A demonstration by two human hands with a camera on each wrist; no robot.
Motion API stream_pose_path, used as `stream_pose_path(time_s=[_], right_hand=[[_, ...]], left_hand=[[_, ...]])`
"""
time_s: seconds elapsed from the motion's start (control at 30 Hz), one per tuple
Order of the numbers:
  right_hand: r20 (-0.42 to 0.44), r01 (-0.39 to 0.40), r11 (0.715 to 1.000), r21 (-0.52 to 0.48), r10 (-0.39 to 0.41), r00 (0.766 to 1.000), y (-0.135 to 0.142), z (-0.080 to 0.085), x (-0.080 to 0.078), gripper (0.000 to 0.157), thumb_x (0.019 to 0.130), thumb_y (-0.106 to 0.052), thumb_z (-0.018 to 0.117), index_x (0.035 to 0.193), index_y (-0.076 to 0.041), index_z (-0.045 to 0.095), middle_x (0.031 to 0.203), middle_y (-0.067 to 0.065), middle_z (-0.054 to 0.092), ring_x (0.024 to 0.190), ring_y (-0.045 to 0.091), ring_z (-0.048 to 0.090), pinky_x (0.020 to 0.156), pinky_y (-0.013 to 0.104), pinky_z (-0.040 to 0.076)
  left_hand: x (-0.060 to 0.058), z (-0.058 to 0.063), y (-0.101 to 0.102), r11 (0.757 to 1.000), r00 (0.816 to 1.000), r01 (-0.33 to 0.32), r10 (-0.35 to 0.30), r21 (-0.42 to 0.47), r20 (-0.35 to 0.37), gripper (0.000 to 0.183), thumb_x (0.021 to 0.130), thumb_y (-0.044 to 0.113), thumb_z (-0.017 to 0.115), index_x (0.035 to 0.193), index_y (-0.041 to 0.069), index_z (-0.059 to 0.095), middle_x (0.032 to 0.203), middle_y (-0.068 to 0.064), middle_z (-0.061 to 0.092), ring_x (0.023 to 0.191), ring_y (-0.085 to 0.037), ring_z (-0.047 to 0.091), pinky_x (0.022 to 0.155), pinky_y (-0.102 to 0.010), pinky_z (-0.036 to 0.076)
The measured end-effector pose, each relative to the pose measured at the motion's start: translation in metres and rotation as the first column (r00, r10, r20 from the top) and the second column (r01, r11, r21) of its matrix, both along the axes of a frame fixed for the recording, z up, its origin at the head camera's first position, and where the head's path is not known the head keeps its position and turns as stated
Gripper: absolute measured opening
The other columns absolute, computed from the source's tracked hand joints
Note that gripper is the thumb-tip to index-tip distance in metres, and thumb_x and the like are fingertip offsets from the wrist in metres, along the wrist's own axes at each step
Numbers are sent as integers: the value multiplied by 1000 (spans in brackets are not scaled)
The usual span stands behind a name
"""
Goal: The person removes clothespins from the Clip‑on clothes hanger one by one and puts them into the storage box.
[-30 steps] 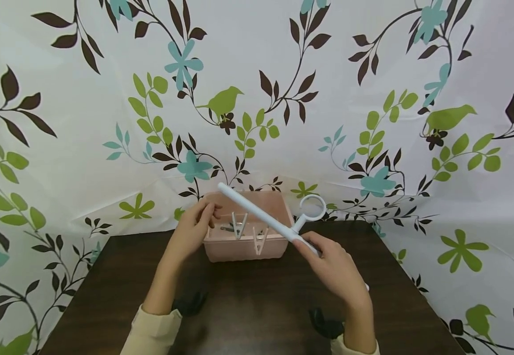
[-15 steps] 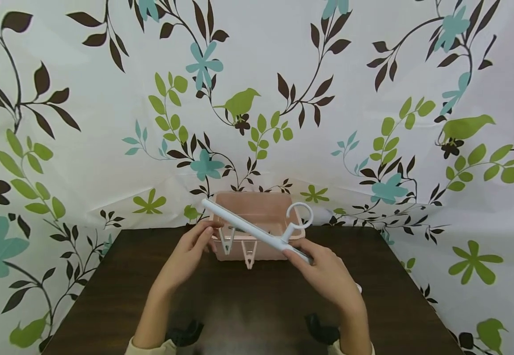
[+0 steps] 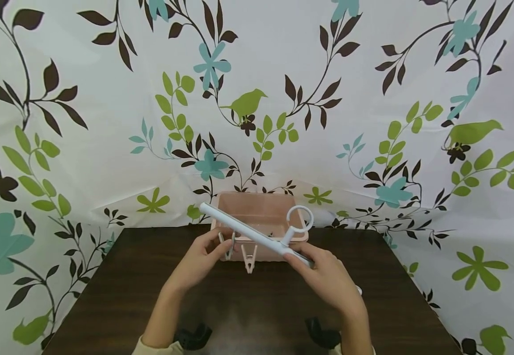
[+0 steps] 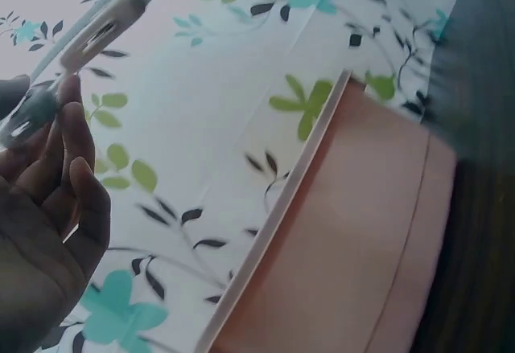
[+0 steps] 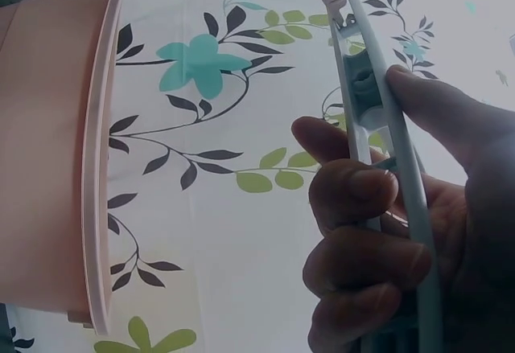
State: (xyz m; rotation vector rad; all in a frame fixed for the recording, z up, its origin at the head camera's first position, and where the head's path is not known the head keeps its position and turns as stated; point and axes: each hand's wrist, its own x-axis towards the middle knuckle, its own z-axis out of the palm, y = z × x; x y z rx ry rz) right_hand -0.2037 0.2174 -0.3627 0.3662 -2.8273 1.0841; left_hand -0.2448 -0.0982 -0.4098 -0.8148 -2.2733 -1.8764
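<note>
My right hand grips a pale blue clothes hanger by its bar, thumb on one side and curled fingers on the other in the right wrist view. The hanger slants up to the left, its round hook pointing up. Two clips hang from the bar: a pale pink clip and, further left, a grey-blue clip. My left hand pinches the grey-blue clip between thumb and fingers. In the left wrist view the pink clip hangs just beyond those fingertips.
Behind the hanger a pink plastic basket stands on the dark wooden table, with small items at its bottom. A white sheet printed with leaves and birds covers the wall behind. Black wrist mounts show below both hands.
My left hand has moved from beside the basket to the hanger's left clip and now pinches it. The hanger's left end has dropped a little; the right hand keeps its grip.
</note>
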Motion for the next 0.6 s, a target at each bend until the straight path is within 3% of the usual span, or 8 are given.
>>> stream_pose_path(time_s=[0.1,0.27,0.43,0.6], right_hand=[[-15,-16,1000,-1,16,1000,2,-1,-1,32,100,-65,67,119,-40,74,96,-11,69,83,14,59,70,33,47],[-15,-39,999,3,39,999,4,-1,-2,31,101,-64,65,119,-40,74,93,-11,68,80,14,57,69,31,46],[1,-69,998,0,69,998,7,-1,-2,28,103,-62,65,117,-40,75,91,-11,66,79,13,56,70,30,45],[10,-73,997,-5,73,997,8,-1,-2,27,103,-61,65,117,-40,75,90,-10,65,78,12,56,70,30,46]], left_hand=[[-2,-4,5,996,997,63,-65,60,46,23,115,19,55,125,5,70,101,-2,69,90,-17,58,80,-32,52],[-3,-6,7,990,993,85,-94,108,76,27,117,22,49,119,5,69,94,-3,61,85,-19,53,79,-33,48],[-3,-3,5,989,992,106,-112,104,53,30,118,22,45,121,2,67,88,-3,57,80,-23,50,76,-32,47],[-2,-1,6,988,991,123,-126,94,35,31,118,19,43,127,-1,65,86,-3,61,81,-17,58,77,-33,54]])
